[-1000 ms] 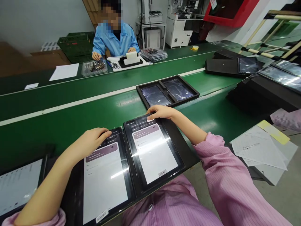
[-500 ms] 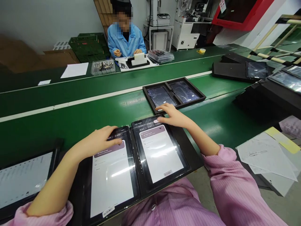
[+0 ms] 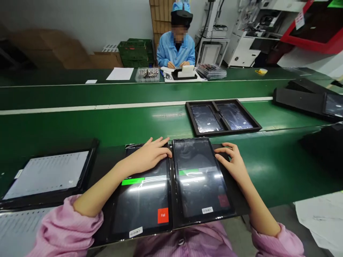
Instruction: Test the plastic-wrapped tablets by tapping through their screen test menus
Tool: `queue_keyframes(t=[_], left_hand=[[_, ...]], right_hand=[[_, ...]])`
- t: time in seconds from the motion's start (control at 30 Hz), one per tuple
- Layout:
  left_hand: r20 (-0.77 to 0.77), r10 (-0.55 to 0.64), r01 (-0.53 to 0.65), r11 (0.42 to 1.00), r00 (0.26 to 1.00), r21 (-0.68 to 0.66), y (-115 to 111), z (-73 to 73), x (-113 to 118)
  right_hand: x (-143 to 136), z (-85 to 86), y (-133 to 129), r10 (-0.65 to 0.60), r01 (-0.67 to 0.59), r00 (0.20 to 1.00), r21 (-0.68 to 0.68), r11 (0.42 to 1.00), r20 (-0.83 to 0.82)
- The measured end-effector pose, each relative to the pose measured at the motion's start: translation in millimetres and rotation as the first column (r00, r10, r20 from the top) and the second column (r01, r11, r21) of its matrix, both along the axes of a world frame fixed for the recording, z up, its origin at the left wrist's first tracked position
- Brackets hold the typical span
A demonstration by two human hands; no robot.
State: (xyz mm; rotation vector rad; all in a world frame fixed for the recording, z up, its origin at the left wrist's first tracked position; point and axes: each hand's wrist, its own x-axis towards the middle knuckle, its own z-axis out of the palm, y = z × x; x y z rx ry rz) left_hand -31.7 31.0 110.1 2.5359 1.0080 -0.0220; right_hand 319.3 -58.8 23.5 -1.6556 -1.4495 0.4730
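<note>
Two tablets lie side by side on a black tray (image 3: 242,201) at my waist. The left tablet (image 3: 139,210) has a dark screen with a green bar and a red "Fail" box. A dimmer green bar and red box show on the right tablet (image 3: 199,191). Across the top of the left tablet lies my left hand (image 3: 150,155), open, its fingers stretched out and fingertips near the gap between the tablets. My right hand (image 3: 232,162) is at the right tablet's upper right edge, with thumb and index fingertip against that edge and the fingers apart.
A black two-compartment tray (image 3: 227,132) with two dark tablets sits ahead on the green bench. Light-screened tablets (image 3: 50,173) lie at left. Black trays (image 3: 297,101) and papers (image 3: 321,221) are at right. A co-worker in blue (image 3: 175,50) sits across the bench.
Both screens went from white pages to dark ones with green bars and red boxes. My right hand moved from the right tablet's top to its right edge. The camera view turned left.
</note>
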Motion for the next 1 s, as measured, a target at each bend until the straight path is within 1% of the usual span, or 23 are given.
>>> queue_keyframes(t=[0.07,0.13,0.3,0.37,0.47,0.53,0.63,0.7,0.83,1.0], left_hand=[[-0.038,-0.037,0.038,0.999,0.999,0.010,-7,0.5,5],[-0.055,-0.047,0.048,0.999,0.997,0.016,-10,1.6,7],[-0.060,-0.082,0.079,0.995,0.995,-0.053,-7,5.7,1],[-0.051,-0.121,0.116,0.990,0.991,-0.085,-4,7.1,-4],[-0.024,-0.198,0.194,0.974,0.980,-0.119,-1,7.8,-12],[-0.028,-0.224,0.220,0.968,0.974,-0.120,0,6.9,-16],[-0.063,-0.217,0.209,0.971,0.974,-0.115,1,4.9,-17],[-0.047,-0.201,0.194,0.974,0.978,-0.119,2,4.4,-17],[0.012,-0.166,0.166,0.976,0.986,-0.144,2,6.9,-15],[-0.016,-0.150,0.147,0.979,0.989,-0.140,0,8.5,-11]], right_hand=[[0,-0.6,-4,-0.005,0.002,0.997,-0.039,0.999,-0.073],[1,0.8,-6,-0.016,0.010,0.995,-0.063,0.998,-0.097],[1,4.5,-7,-0.050,0.047,0.997,-0.066,0.997,-0.056],[1,4.9,-8,-0.050,0.047,0.998,-0.068,0.997,-0.043],[1,4.0,-8,-0.010,0.008,1.000,-0.090,0.996,-0.018],[1,2.8,-9,0.041,-0.037,0.999,-0.108,0.994,0.034],[1,1.0,-9,0.106,-0.092,0.987,-0.111,0.990,0.125],[3,0.3,-9,0.122,-0.105,0.983,-0.124,0.987,0.137],[7,0.9,-8,0.117,-0.104,0.991,-0.184,0.977,0.063],[3,2.7,-8,0.046,-0.046,0.999,-0.138,0.989,-0.005]])
